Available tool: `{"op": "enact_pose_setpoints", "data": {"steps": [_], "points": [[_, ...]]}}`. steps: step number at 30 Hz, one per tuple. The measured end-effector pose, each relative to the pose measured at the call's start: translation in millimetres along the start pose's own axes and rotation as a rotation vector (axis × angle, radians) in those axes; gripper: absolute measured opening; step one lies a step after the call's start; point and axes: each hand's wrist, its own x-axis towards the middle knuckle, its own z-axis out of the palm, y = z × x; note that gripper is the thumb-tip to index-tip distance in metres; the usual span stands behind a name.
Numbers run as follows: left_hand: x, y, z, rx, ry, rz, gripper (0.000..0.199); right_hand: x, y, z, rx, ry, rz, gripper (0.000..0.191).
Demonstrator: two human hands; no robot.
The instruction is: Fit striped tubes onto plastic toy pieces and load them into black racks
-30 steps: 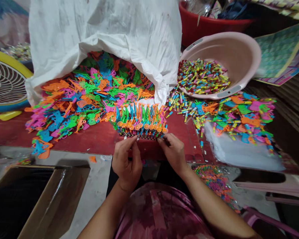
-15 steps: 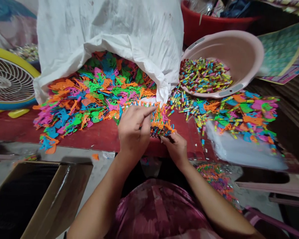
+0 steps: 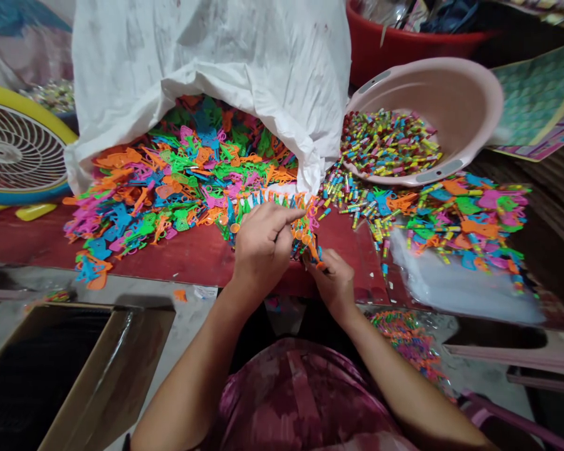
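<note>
My left hand (image 3: 264, 247) lies palm down over a row of small coloured plastic pieces (image 3: 298, 202) set side by side. Its index finger stretches right across their tops, with the thumb bent below and apart from it. The other fingers are hidden under the hand. At the row's near right end, my right hand (image 3: 336, 279) pinches an orange plastic piece (image 3: 316, 250) between thumb and fingers. Dark slots or stems show beneath the row, partly covered by my hands. Behind it, a loose heap of orange, green, blue and pink plastic pieces (image 3: 169, 181) spills from a white sack (image 3: 207, 37).
A pink basin (image 3: 470, 106) of small banded tubes (image 3: 390, 147) stands at the right. More tubes and plastic pieces (image 3: 474, 213) lie beside a clear plastic bag (image 3: 460, 275). A yellow fan (image 3: 23, 144) is at left, above an open cardboard box (image 3: 108, 369) by the red table (image 3: 188, 263).
My left hand has slid slightly right and toward me along the row. The orange piece at my right fingers has tipped downward, and the right hand has stayed nearly in place.
</note>
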Motion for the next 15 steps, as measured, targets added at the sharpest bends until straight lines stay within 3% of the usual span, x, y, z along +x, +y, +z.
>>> {"op": "enact_pose_setpoints", "data": {"steps": [8, 15], "points": [[-3.8, 1.9, -1.9, 0.103, -0.060, 0.033, 0.031, 0.7, -3.6, 0.7, -0.053, -0.027, 0.016, 0.024], [-1.5, 17.7, -6.5, 0.064, -0.264, 0.175, 0.026, 5.4, -7.3, 4.9, -0.266, -0.058, 0.072, 0.011]]}}
